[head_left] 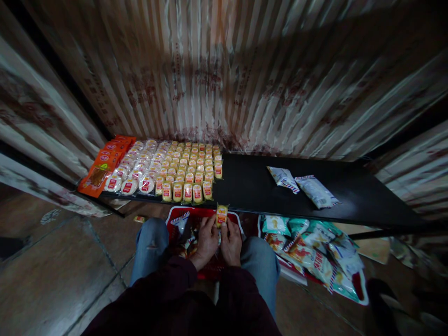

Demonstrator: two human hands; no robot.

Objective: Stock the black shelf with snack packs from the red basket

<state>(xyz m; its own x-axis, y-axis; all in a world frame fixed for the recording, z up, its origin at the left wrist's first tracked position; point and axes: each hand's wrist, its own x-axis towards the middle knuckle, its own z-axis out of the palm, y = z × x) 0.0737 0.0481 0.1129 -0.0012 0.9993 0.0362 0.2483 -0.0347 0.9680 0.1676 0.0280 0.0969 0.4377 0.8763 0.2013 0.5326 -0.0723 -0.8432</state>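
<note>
Between my two hands is a small wrapped cake (221,216) in clear film with a red and yellow label. My left hand (206,240) grips its left side, and my right hand (231,242) grips its lower right. Both hands are over a red basket (171,212) between my knees, which holds a few packets partly hidden by my hands. Just ahead, on a black shelf (245,186), stand tight rows of similar wrapped cakes (188,191). Left of those lie rows of round white wrapped cakes (129,186).
Orange packets (101,170) lie at the shelf's left end. Two white bags (317,191) rest on its right half. Below on the right, a second red basket (364,291) is heaped with green and white snack bags (315,252). Striped plastic sheeting (210,70) hangs behind; black frame bars flank the shelf.
</note>
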